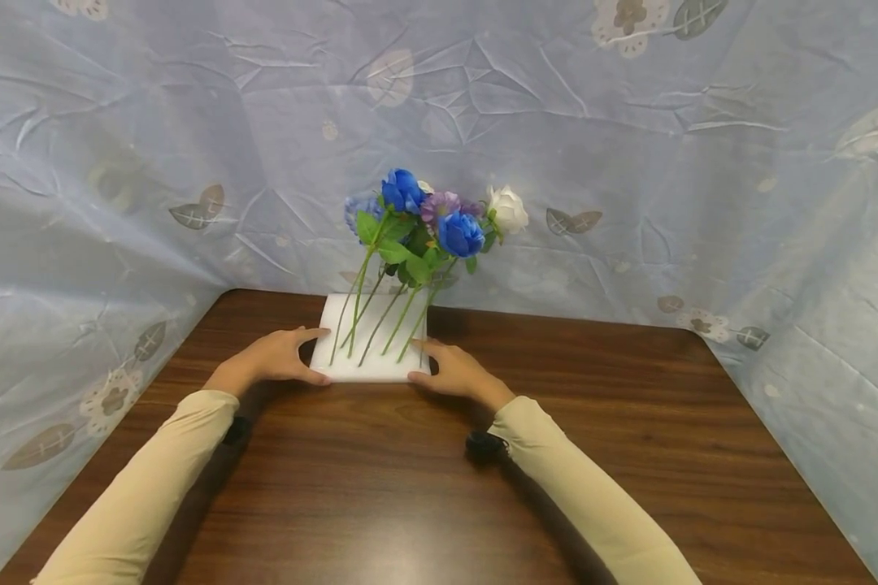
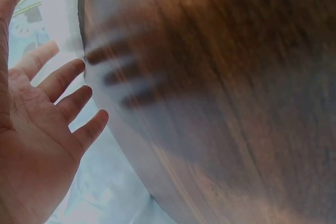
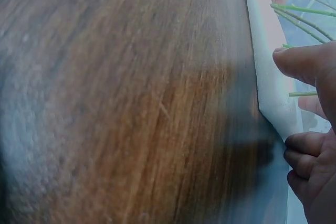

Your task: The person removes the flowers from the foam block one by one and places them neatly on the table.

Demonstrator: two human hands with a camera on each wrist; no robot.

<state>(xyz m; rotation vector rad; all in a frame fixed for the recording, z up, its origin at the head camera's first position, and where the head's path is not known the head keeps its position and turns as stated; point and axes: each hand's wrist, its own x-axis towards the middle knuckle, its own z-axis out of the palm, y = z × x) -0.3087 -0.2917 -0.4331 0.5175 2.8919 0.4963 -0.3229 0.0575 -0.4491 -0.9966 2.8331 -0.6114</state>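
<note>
A white foam block (image 1: 380,367) lies on the table with several artificial flowers standing in it on thin stems. Blooms include a blue flower (image 1: 461,235), a white rose (image 1: 507,210) and a purple flower (image 1: 441,209) among green leaves. My left hand (image 1: 281,356) is at the block's left side, index fingertip and thumb tip right at its edge; in the left wrist view its fingers (image 2: 63,80) are spread and fairly straight. My right hand (image 1: 459,372) holds the right side, thumb over the top and the lower fingers (image 3: 304,156) curled by the block's corner.
The dark wooden table (image 1: 351,479) reaches toward me and to the right. Patterned, wrinkled cloth (image 1: 278,146) hangs behind the table and along both sides, with the flower heads close in front of it.
</note>
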